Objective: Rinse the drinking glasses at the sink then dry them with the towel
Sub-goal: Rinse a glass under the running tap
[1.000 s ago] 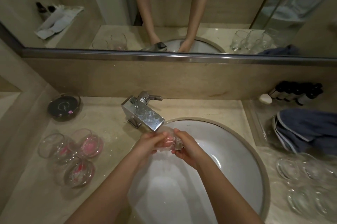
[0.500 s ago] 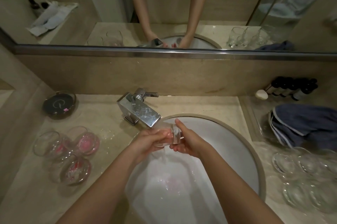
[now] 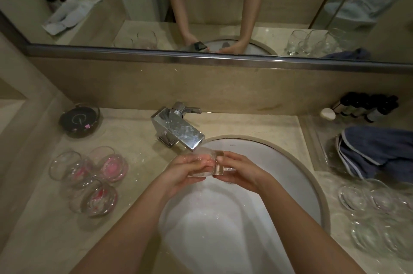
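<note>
Lying on its side under the tap's spout, the glass (image 3: 209, 165) was gripped from both ends over the white sink (image 3: 297, 162): the left hand (image 3: 183, 172) wrapped its fingers around the open end, and the right hand (image 3: 240, 173) curled around the thick base, the two hands close together with only the glass between them. Water from the tap (image 3: 178, 130) appeared to run onto it, and a faint pink tint showed through the wall (residue or just skin seen through wet glass, I could not tell which). To do this rinse well, the glass probably needed turning so the stream reached the inside all the way round, mouth tilted downward afterwards so it drained into the basin. A wet, smooth glass would be slippery, so a firm two-handed grip low over the bowl seemed the safer choice. To the left on the counter (image 3: 138, 139) stood three glasses with pink residue (image 3: 89, 180), apparently waiting their turn; to the right sat a cluster of clear glasses (image 3: 375, 218), and just behind them the blue towel (image 3: 380, 153) lay bunched, not yet in use. Drying was judged to come later, with the task roughly midway.
</note>
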A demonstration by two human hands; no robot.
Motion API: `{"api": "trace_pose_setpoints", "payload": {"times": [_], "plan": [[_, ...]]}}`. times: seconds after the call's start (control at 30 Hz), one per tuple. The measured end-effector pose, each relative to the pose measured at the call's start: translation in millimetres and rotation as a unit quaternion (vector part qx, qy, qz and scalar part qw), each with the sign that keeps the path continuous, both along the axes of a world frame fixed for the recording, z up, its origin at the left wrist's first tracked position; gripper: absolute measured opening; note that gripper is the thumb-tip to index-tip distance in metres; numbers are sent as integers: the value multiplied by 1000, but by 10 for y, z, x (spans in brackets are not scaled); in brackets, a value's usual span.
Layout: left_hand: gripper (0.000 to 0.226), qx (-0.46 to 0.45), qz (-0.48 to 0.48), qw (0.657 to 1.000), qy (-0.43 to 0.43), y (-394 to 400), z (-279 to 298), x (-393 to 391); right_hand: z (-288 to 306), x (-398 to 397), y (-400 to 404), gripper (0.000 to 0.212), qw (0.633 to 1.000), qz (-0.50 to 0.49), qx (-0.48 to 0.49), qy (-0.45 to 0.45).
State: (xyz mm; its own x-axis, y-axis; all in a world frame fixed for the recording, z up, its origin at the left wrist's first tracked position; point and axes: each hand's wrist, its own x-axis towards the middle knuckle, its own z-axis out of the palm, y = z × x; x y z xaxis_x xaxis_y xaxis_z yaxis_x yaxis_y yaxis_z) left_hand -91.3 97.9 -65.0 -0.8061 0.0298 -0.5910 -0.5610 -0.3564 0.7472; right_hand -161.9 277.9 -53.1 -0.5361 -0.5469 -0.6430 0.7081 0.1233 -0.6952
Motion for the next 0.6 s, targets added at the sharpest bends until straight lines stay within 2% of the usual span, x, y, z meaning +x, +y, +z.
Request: {"api": "trace_pose_setpoints", "payload": {"times": [0.1,0.2,0.27,0.37,0.43,0.5,0.57,0.6], "plan": [[25,-13,-10,1000,6,4,8,18,14,-35,-35,57,996,11,76,-44],[34,4,-1,1000,5,57,-7,31,-6,-51,-83,60,988,56,141,8],[41,26,11,1000,7,79,-1,12,-13,-56,-69,61,990,45,135,19],[26,46,24,999,5,82,12,-31,-22,-54,-3,41,995,39,75,45],[18,44,29,999,3,80,7,-48,-37,-41,22,43,995,36,51,75],[20,34,23,999,6,78,-3,-56,-37,-29,31,45,996,24,32,85],[22,27,14,1000,5,77,-2,-55,2,-18,26,38,999,-1,31,36],[25,24,7,1000,3,77,1,-50,39,-6,8,43,999,-6,41,-7]]}}
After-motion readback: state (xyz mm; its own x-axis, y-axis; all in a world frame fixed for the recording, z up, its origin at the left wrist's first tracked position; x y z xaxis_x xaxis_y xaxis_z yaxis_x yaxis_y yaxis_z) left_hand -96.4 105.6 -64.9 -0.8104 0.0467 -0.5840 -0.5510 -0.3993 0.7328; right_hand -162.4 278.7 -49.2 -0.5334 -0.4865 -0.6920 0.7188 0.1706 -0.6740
